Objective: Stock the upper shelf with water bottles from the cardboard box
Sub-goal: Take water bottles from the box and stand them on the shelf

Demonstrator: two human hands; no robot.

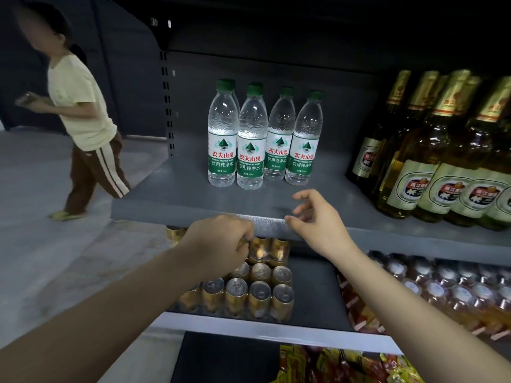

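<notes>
Clear plastic water bottles [250, 139] with green caps and green-and-white labels stand upright in a tight group on the grey metal upper shelf [171, 194], a fifth apparently behind the front four. The left hand [218, 241] hangs below the shelf edge, fingers curled on nothing visible. The right hand [318, 219] hovers before the bottles, fingers loosely spread, empty.

4 upright green-capped water bottles [262, 136] on upper shelf [177, 194]

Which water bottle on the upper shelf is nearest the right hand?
The rightmost water bottle in the front row; it stands just beyond the right hand, while the other three sit further left.
</notes>
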